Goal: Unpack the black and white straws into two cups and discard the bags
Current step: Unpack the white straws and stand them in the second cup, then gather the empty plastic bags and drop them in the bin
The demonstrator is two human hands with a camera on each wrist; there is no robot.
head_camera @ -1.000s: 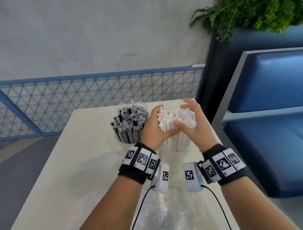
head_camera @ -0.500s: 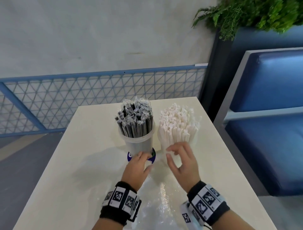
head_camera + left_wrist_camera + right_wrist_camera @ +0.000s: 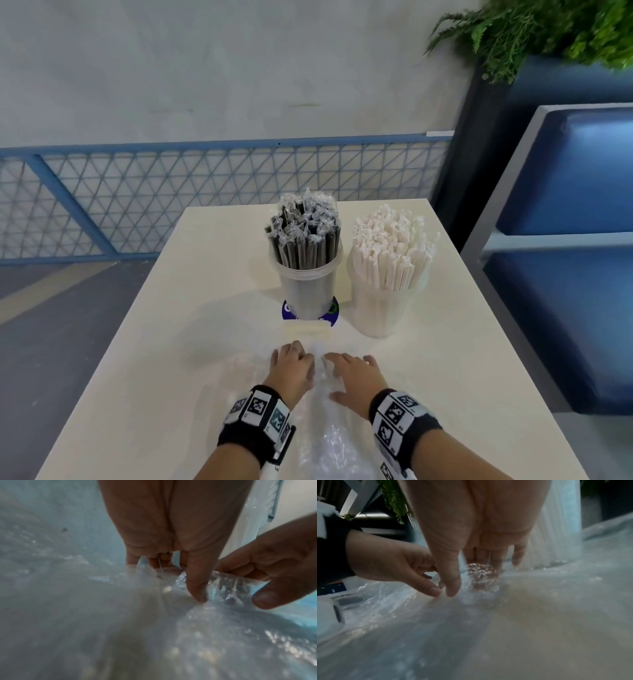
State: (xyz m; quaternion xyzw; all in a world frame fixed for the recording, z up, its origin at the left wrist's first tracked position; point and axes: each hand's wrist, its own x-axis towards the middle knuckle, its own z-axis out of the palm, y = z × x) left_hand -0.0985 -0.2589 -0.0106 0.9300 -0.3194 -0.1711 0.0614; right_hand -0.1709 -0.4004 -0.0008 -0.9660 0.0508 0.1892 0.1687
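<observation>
The clear plastic bags [image 3: 325, 442] lie crumpled and glossy along the near edge of the tabletop [image 3: 164, 342], empty of straws; the left hand [image 3: 291, 368] and the right hand [image 3: 352, 375] rest palm-down on them side by side, each grip pinching a fold of film between thumb and fingertips [image 3: 197, 592]; toward the far edge, the left cup [image 3: 308, 291] holds the black straws [image 3: 303, 236] upright, and just beside it the right cup [image 3: 380, 308] holds the white straws [image 3: 390, 246] upright.
</observation>
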